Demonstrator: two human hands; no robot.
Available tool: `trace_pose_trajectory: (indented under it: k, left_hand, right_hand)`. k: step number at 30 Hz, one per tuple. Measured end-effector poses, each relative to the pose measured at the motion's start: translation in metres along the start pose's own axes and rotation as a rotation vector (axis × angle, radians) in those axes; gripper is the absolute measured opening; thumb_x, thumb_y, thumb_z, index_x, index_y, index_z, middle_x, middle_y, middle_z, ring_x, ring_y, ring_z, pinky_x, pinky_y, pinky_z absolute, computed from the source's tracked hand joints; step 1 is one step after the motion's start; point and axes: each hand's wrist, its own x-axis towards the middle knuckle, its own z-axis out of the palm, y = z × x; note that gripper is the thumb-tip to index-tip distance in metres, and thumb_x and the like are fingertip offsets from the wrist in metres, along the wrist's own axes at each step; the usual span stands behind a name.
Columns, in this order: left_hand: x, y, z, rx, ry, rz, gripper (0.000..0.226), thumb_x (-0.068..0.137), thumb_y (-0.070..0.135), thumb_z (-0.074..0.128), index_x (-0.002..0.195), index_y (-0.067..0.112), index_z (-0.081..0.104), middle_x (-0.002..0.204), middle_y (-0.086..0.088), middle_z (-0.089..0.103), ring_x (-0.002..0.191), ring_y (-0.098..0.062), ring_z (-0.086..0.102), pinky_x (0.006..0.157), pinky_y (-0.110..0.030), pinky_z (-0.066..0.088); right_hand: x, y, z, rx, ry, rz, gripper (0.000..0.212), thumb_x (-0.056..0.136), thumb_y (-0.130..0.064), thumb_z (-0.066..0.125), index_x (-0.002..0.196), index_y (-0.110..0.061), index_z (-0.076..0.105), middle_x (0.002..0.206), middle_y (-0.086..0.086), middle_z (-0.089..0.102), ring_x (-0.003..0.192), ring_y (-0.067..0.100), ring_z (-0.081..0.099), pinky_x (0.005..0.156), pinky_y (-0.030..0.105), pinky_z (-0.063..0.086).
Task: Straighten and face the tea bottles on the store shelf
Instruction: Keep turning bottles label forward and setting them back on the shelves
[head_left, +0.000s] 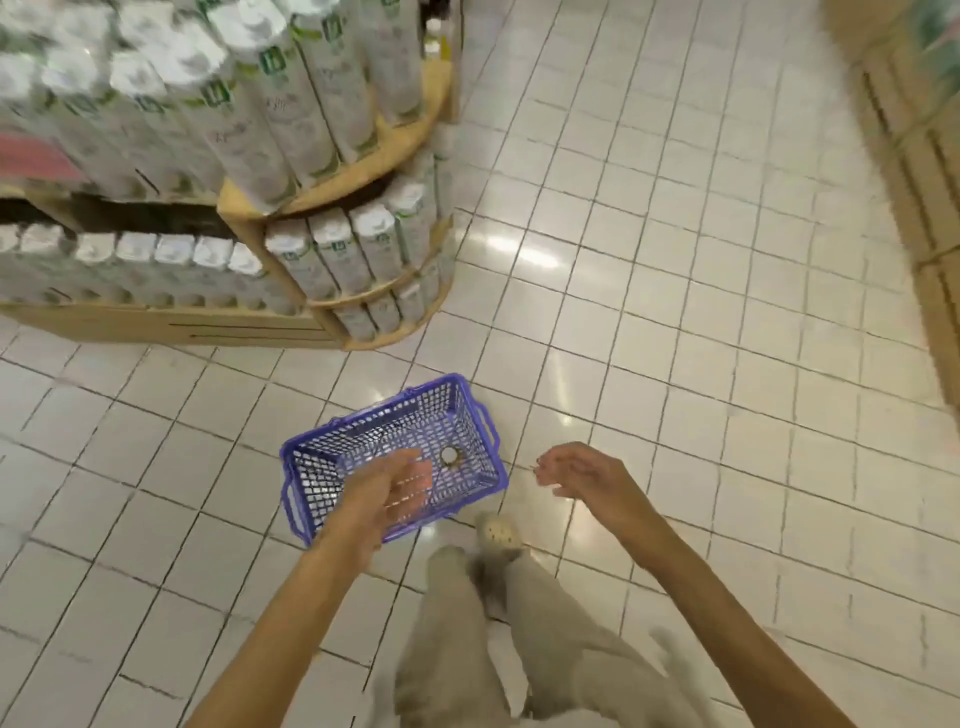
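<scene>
Pale tea bottles (291, 114) with green labels stand packed in rows on a wooden shelf unit (332, 176) at the upper left, filling its rounded corner tiers and the lower straight shelf (156, 317). The picture is blurred by motion. My left hand (384, 493) hangs over a purple plastic basket (322, 457) on the floor, fingers relaxed and holding nothing. My right hand (576, 467) hovers to the right of the basket, fingers loosely curled and empty. Both hands are well below and apart from the bottles.
A small round object (449, 455) lies inside the basket. White tiled floor (675, 260) spreads to the right. Another wooden display (924, 156) lines the far right edge. My beige trouser legs and a light shoe (498, 530) are below the basket.
</scene>
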Motion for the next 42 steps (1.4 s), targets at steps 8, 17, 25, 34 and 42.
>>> trace_pose_trajectory:
  k: [8,17,25,34,42]
  left_hand:
    - [-0.081,-0.029,0.06,0.445,-0.336,0.022,0.022,0.094,0.009,0.044,0.091,0.01,0.066,0.089,-0.008,0.069,0.085,-0.021,0.065,0.082,-0.035,0.049]
    - [-0.14,-0.156,0.143,1.186,-0.834,-0.191,0.031,0.102,0.014,0.035,0.1,0.013,0.066,0.096,-0.004,0.071,0.09,-0.017,0.066,0.072,-0.028,0.051]
    - [-0.28,-0.361,0.218,1.702,-1.196,-0.376,0.023,0.099,0.012,0.045,0.107,0.007,0.066,0.103,-0.011,0.071,0.097,-0.025,0.067,0.085,-0.036,0.054]
    - [-0.394,-0.53,0.303,1.933,-1.225,-0.386,0.023,0.096,0.014,0.049,0.105,0.005,0.068,0.105,-0.013,0.071,0.103,-0.029,0.064,0.096,-0.042,0.045]
    - [-0.477,-0.688,0.443,2.108,-1.215,-0.275,0.02,0.095,0.01,0.047,0.098,0.004,0.066,0.099,-0.013,0.068,0.094,-0.025,0.062,0.079,-0.032,0.048]
  right_hand:
    - [-0.185,0.074,0.0,0.655,0.493,0.009,0.016,0.097,-0.008,0.051,0.107,-0.007,0.064,0.103,0.014,0.07,0.097,0.03,0.069,0.083,0.038,0.056]
    - [-0.386,0.226,0.151,1.13,1.169,0.179,0.026,0.089,-0.024,0.06,0.112,-0.012,0.064,0.102,0.005,0.073,0.095,0.021,0.07,0.077,0.029,0.056]
    - [-0.495,0.327,0.217,1.531,1.588,0.151,0.021,0.092,-0.017,0.059,0.111,-0.01,0.064,0.097,0.008,0.074,0.094,0.025,0.071,0.077,0.03,0.056]
    - [-0.637,0.422,0.134,1.569,1.785,0.071,0.022,0.092,-0.019,0.061,0.112,-0.011,0.063,0.105,0.011,0.071,0.098,0.022,0.069,0.083,0.028,0.056]
    - [-0.727,0.532,0.006,1.673,1.866,0.044,0.018,0.092,-0.018,0.06,0.109,-0.013,0.064,0.099,0.008,0.072,0.093,0.019,0.07,0.076,0.026,0.055]
